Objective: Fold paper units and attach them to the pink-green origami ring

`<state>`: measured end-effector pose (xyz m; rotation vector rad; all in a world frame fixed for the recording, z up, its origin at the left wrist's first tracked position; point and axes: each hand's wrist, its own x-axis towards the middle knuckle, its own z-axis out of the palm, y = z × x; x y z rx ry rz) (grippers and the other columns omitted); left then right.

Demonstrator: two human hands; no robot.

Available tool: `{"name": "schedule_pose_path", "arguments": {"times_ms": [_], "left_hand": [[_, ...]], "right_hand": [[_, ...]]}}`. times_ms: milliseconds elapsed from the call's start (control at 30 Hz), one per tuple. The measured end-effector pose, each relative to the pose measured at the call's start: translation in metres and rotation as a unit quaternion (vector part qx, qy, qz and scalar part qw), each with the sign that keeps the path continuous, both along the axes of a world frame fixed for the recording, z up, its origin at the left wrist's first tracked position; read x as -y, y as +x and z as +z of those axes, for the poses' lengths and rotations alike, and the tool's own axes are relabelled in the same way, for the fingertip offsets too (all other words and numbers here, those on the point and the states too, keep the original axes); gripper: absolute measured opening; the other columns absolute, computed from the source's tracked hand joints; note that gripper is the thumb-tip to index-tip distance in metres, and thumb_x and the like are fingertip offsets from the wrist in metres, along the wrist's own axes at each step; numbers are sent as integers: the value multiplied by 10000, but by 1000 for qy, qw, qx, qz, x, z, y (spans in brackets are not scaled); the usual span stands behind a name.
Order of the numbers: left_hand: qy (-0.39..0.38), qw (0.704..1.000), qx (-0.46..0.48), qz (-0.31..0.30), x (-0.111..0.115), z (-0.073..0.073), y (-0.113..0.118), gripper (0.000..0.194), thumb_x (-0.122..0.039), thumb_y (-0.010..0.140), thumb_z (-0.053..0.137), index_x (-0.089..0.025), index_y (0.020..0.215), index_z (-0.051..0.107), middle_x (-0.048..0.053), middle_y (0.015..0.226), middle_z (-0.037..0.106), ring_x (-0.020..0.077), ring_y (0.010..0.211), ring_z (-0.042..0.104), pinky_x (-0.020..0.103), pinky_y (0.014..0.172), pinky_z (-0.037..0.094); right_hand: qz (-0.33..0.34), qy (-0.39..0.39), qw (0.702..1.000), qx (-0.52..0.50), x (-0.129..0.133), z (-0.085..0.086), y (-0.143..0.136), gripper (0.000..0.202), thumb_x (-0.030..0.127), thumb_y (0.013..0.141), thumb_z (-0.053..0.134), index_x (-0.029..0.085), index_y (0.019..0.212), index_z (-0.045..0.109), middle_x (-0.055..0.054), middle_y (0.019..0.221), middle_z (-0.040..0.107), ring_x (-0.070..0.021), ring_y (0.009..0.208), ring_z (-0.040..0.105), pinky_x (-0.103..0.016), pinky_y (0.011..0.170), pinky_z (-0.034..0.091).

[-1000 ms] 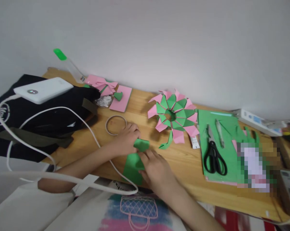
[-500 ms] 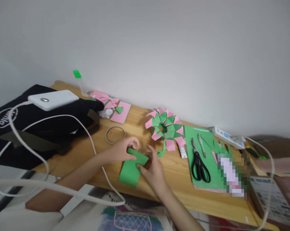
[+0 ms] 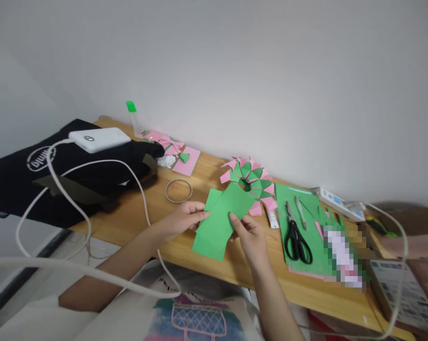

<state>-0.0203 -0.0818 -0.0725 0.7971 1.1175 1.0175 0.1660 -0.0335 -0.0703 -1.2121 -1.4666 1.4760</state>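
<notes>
Green paper (image 3: 223,222) is held up flat in front of me, a long piece lying across another green piece (image 3: 211,198) that shows behind it. My left hand (image 3: 186,219) pinches the left edge, thumb on top. At the right edge, my right hand (image 3: 248,234) grips the long piece with its thumb on the face and fingers underneath. Just behind the paper stands a ring-shaped folded decoration (image 3: 267,179) in pink and green; the held paper hides part of its front. The undersides of both hands' fingers are hidden.
Black scissors (image 3: 297,242) and a pen-like tool (image 3: 300,213) lie on green sheets (image 3: 315,258) at the right. A grey ring (image 3: 178,190) is on the wooden table (image 3: 263,272). Left are a black bag (image 3: 75,175), a white power bank (image 3: 103,139) and a looping white cable (image 3: 142,192).
The green paper was bent over between my hands; now it is opened out flat and raised, showing two overlapping pieces. My hands have moved apart to its edges. The view has shifted slightly.
</notes>
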Motion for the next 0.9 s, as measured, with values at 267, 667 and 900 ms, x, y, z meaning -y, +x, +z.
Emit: {"name": "schedule_pose_path", "arguments": {"times_ms": [267, 667, 900], "left_hand": [[-20, 999, -1, 36, 5, -4, 1, 484, -573, 588, 779, -139, 740, 630, -7, 636, 601, 109, 564, 542, 220, 545, 424], [6, 996, -16, 87, -13, 5, -2, 474, -621, 674, 715, -160, 679, 606, -45, 553, 498, 85, 500, 412, 210, 490, 325], [-12, 995, 31, 98, -18, 10, -2, 303, -395, 612, 822, -144, 715, 686, 13, 699, 679, 142, 666, 582, 223, 620, 444]], "right_hand": [[-25, 60, 997, 33, 7, -3, 11, 497, 616, 707, 689, 201, 524, 484, 27, 416, 520, -106, 391, 487, -220, 417, 375], [92, 170, 977, 89, -12, 11, 13, 201, 312, 852, 569, 202, 686, 599, 1, 643, 589, -140, 609, 517, -242, 566, 375], [134, 109, 984, 44, -16, 11, 4, 247, 354, 883, 575, 221, 1089, 607, -28, 843, 666, -163, 733, 612, -256, 681, 501]]}}
